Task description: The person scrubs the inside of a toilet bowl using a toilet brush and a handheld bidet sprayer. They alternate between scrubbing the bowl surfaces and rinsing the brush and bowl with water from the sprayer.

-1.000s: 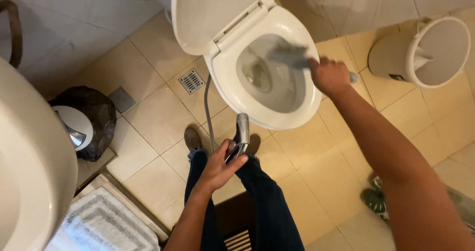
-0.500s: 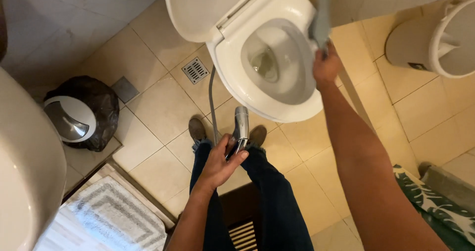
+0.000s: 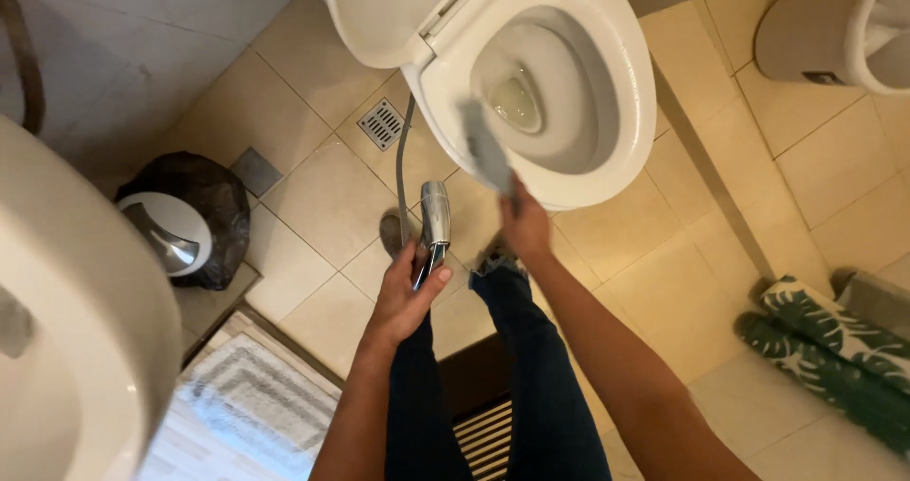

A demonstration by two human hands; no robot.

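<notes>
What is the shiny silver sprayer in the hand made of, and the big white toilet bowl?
The shiny silver sprayer in the left hand looks like polished metal or chrome-coated plastic: it shows mirror-like glints. The big white toilet bowl looks like glazed ceramic: smooth, glossy, with soft reflections.

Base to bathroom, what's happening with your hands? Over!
Left hand grips metal sprayer. Right hand holds blurred grey brush over toilet rim. Nothing blocking.
</notes>
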